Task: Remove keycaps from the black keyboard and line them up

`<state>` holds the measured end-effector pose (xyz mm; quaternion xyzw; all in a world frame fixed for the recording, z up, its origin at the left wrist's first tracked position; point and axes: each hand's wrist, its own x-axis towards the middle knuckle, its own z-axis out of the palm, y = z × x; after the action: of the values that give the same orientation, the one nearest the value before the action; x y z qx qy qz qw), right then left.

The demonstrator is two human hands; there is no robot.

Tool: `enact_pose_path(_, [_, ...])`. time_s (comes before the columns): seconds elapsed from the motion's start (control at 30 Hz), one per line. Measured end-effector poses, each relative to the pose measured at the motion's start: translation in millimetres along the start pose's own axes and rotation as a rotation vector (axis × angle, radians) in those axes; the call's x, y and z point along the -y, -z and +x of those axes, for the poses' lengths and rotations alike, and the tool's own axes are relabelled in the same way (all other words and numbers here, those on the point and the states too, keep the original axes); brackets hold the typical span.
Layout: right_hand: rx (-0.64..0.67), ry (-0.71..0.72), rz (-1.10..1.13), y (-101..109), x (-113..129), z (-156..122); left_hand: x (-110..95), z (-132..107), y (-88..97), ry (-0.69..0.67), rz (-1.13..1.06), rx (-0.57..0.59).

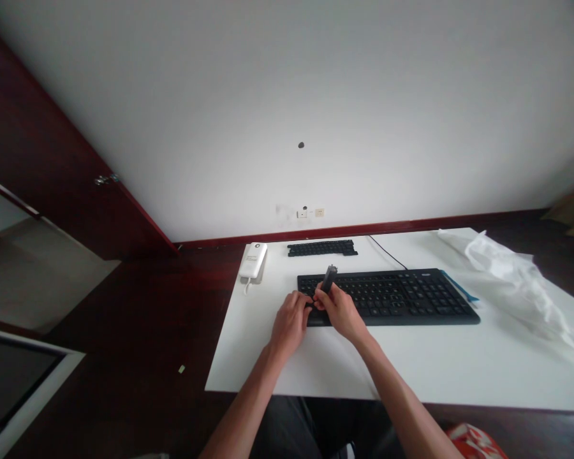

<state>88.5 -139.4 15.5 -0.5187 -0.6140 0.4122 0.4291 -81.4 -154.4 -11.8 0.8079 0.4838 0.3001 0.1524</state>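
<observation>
A black keyboard lies across the white table, its left end under both hands. My right hand is closed around a dark grey stick-shaped tool, whose upper end points up and away from me. The tool's lower end is hidden by the fingers. At the keyboard's left edge, my left hand has its fingers pinched together over the keys, close to the right fingertips. Whatever those left fingers hold, if anything, is too small to make out. Behind the keyboard is a narrow black panel of keys.
A white power bank with a short white cable stands at the table's back left corner. Crumpled white plastic bag covers part of the right side. A blue strip sits by the keyboard's right end. The wall rises behind.
</observation>
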Motion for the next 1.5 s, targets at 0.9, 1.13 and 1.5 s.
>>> enact_pose_path(0.9, [-0.035, 0.072, 0.229, 52, -31, 30, 1, 6, -0.6, -0.036, -0.003, -0.052])
enact_pose_path(1.13, [-0.167, -0.018, 0.388, 70, -48, 48, -7, 17, -0.9, -0.055, 0.012, -0.012])
enact_pose_path(1.5, [-0.208, -0.077, 0.574, 72, -64, 52, -12, 18, -14.7, -0.064, -0.006, -0.031])
